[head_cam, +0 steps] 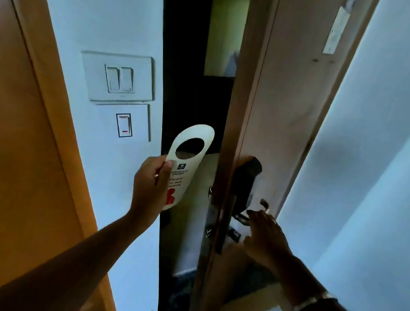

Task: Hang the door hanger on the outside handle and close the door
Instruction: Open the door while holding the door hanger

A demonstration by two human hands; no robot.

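A: Where's the door hanger [186,163]?

B: Upright in the left hand [149,187], pinched at its lower half, hole end at twelve o'clock (red print facing us). It's in the gap beside the door [280,113] edge.

A: And the right hand [267,238]?

B: At four o'clock from the hanger, fingers spread loose, holding nothing, fingertips at the inside handle [263,206]. The door stands ajar.
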